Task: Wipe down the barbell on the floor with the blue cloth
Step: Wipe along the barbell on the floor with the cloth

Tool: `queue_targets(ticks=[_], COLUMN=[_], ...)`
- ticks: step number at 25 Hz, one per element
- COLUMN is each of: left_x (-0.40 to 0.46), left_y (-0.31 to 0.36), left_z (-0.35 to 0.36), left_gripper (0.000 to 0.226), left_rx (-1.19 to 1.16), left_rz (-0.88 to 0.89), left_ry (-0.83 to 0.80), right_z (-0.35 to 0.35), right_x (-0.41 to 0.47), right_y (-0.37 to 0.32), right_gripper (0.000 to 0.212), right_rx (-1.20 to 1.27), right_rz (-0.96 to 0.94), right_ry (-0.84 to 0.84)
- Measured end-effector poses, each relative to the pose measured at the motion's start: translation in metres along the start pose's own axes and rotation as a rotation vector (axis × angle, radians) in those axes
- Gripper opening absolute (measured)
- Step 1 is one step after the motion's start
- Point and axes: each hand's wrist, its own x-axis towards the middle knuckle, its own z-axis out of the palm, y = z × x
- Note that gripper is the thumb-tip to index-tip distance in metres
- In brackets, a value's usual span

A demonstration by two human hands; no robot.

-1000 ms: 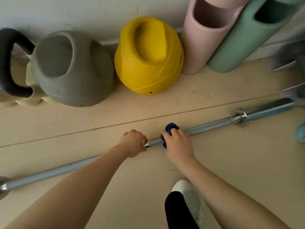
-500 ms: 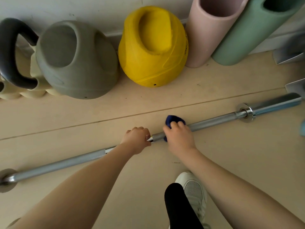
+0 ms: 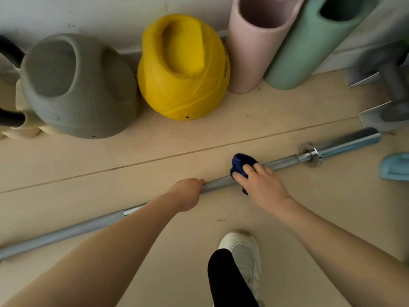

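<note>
A long silver barbell (image 3: 285, 161) lies slantwise on the pale floor, from the lower left up to its collar and sleeve at the right. My left hand (image 3: 188, 193) grips the shaft near its middle. A short way to the right, my right hand (image 3: 259, 185) holds the blue cloth (image 3: 240, 165) wrapped over the shaft, fingers curled on top of it. The cloth bulges out beyond my fingers on the far side. My forearms hide part of the bar.
Against the wall stand a grey kettlebell (image 3: 75, 89), a yellow kettlebell (image 3: 183, 67), a pink foam roller (image 3: 254, 41) and a green foam roller (image 3: 309, 43). A light blue object (image 3: 395, 166) lies at the right edge. My white shoe (image 3: 243, 251) is near the bottom.
My right hand has slid the cloth along the bar to the right, away from my left hand. The gap between the hands has widened.
</note>
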Motion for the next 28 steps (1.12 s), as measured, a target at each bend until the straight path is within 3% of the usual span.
queue_targets(ticks=[1, 4, 6, 9, 10, 13, 14, 15, 19, 20, 24, 26, 28], left_x=[0.002, 0.004, 0.005, 0.003, 0.002, -0.002, -0.004, -0.005, -0.01, -0.01, -0.014, -0.017, -0.019], left_y=[0.002, 0.003, 0.007, 0.018, 0.022, 0.029, 0.031, 0.032, 0.038, 0.04, 0.043, 0.046, 0.049], left_z=[0.0, -0.003, -0.006, -0.002, 0.002, 0.014, 0.016, 0.018, 0.023, 0.026, 0.035, 0.038, 0.04], left_gripper=[0.038, 0.035, 0.034, 0.038, 0.038, 0.034, 0.032, 0.032, 0.041, 0.043, 0.041, 0.038, 0.033], left_rx=[-0.004, -0.072, -0.069, -0.053, -0.022, 0.017, 0.015, 0.01, 0.05, 0.085, 0.144, 0.137, 0.127], left_rz=[-0.004, -0.054, -0.092, -0.168, -0.184, -0.215, -0.218, -0.221, -0.213, -0.199, -0.175, -0.18, -0.171], left_ry=[-0.021, -0.046, -0.051, -0.039, -0.029, 0.023, 0.04, 0.058, 0.1, 0.104, 0.145, 0.167, 0.183], right_z=[0.0, 0.007, 0.009, 0.015, 0.014, 0.014, 0.013, 0.012, 0.015, 0.014, 0.011, 0.011, 0.014], right_x=[0.0, -0.011, -0.018, -0.035, -0.039, -0.047, -0.047, -0.045, -0.053, -0.054, -0.054, -0.048, -0.051], right_y=[0.019, 0.05, 0.043, 0.044, 0.056, 0.082, 0.077, 0.067, 0.032, 0.042, 0.064, 0.038, 0.019], right_gripper=[0.039, 0.027, 0.032, 0.043, 0.041, 0.03, 0.029, 0.029, 0.035, 0.033, 0.018, 0.018, 0.022], right_rx=[0.02, 0.07, 0.088, 0.067, 0.077, 0.145, 0.148, 0.156, 0.202, 0.183, 0.194, 0.23, 0.198], right_rz=[0.082, 0.564, 0.503, 0.165, 0.198, 0.685, 0.758, 0.729, 0.224, 0.21, 0.719, 0.575, 0.284], right_ry=[-0.004, -0.072, -0.087, -0.023, -0.032, -0.038, -0.055, -0.042, -0.069, -0.061, -0.026, -0.072, -0.075])
